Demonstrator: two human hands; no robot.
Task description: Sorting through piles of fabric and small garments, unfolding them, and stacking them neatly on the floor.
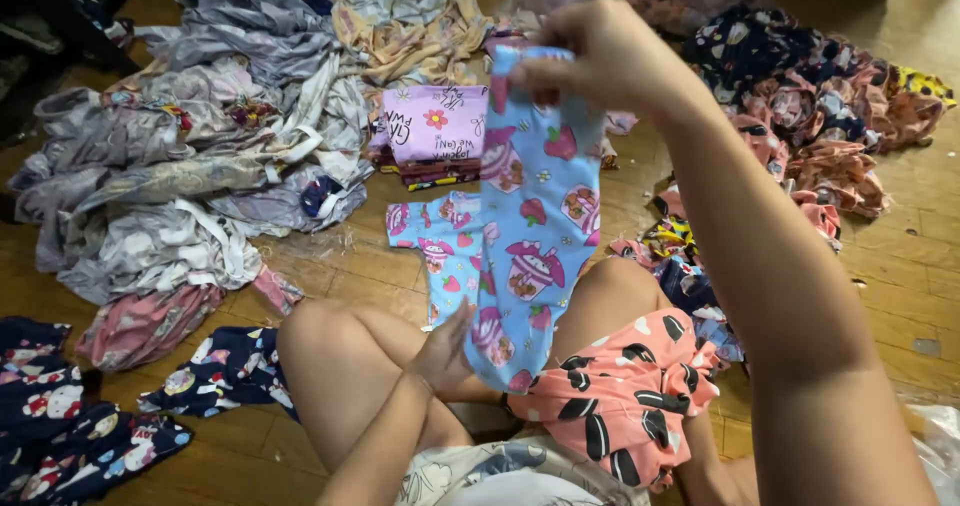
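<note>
A: Above the lap: right hand pinches top of the blue pants, hanging upright.
B: Left hand?
A: At the pants' lower end, fingers closed on the hem, between the knees.
B: Under it?
A: Blue shirt flat on the floor, pink stack just behind. Grey pile to the left.
</note>
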